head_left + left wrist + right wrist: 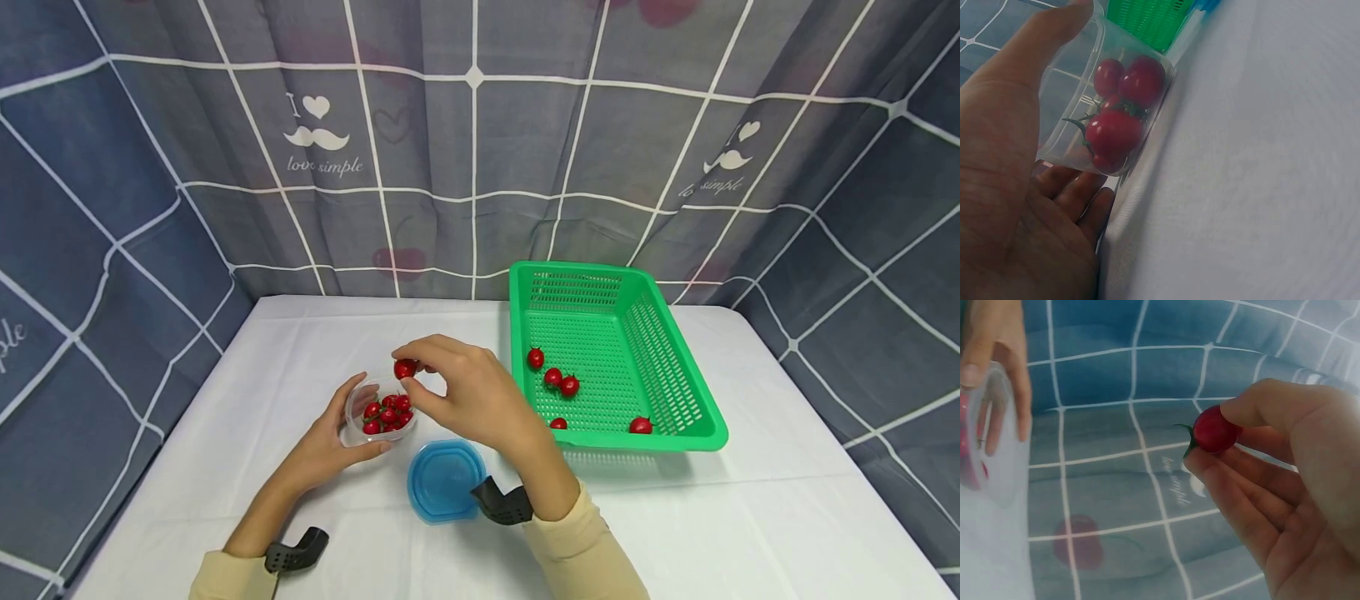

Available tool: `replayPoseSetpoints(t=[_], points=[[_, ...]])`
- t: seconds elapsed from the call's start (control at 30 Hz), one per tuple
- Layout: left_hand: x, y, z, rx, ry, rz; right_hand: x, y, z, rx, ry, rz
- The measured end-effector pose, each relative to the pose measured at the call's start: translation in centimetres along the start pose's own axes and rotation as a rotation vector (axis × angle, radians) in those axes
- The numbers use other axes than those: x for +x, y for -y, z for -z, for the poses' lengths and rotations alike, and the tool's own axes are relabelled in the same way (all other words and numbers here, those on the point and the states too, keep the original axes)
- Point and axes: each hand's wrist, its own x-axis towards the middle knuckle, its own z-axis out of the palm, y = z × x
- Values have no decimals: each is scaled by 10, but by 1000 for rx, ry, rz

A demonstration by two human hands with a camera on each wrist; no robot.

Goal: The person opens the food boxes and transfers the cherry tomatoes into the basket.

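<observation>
A cherry tomato (1215,430) with a green stem is pinched between the thumb and fingers of my right hand (472,392). In the head view this hand is above the right rim of a clear plastic container (1100,56). Several red cherry tomatoes (387,414) lie inside the container. My left hand (330,437) holds the container from the left, thumb on the near side and fingers round the far side. The left wrist view shows the container's base at the white tablecloth, the tomatoes seen through its wall.
A blue lid (446,481) lies on the white tablecloth (787,500) just in front of the container. To the right stands a green plastic basket (708,429) with several cherry tomatoes in it. A grey checked curtain (420,150) hangs behind the table and along both sides.
</observation>
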Motion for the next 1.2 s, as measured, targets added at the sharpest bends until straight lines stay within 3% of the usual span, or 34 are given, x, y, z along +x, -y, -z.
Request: replayPoseSetpoints(t=[0.37, 0.9, 1.2], points=[[1, 0, -1, 5, -4, 1, -10, -2, 35, -11, -94, -36], [0, -2, -1, -4, -7, 10, -34, -39, 80, 71, -346, -127], [0, -1, -2, 0, -7, 16, -48, -53, 98, 71, -417, -225]])
